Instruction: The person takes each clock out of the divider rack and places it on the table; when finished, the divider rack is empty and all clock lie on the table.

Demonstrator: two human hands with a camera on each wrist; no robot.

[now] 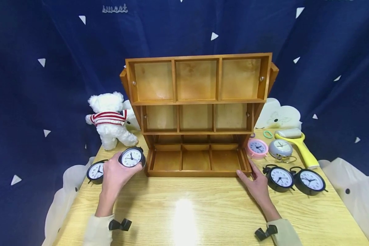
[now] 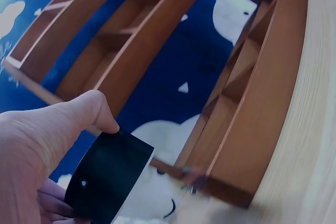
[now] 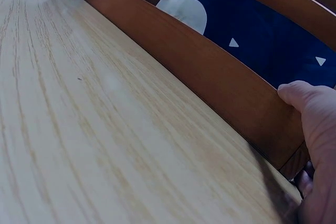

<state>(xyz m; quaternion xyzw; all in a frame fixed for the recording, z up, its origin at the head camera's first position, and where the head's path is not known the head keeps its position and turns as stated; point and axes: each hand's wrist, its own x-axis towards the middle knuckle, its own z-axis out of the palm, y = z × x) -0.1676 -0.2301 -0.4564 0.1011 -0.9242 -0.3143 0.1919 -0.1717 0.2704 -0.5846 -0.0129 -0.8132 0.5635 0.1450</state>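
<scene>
My left hand (image 1: 115,174) holds a round black alarm clock (image 1: 131,157), thumb and fingers round its casing, its white dial facing up. The clock is off the table, just left of a tiered wooden storage rack (image 1: 192,173). In the left wrist view the black casing (image 2: 107,177) shows from the side beneath my thumb. My right hand (image 1: 258,186) grips the front right corner of the rack's bottom tray. The right wrist view shows that thumb (image 3: 294,92) on the top edge of the front board (image 3: 210,90), with other fingers round the end. All compartments look bare inside.
Left stands another black clock (image 1: 96,171) and a white teddy bear (image 1: 109,119). To the right are a pink clock (image 1: 257,148), a grey clock (image 1: 280,148), two black clocks (image 1: 280,178) and a yellow lint roller (image 1: 305,152). A dark blue curtain (image 1: 184,27) hangs behind.
</scene>
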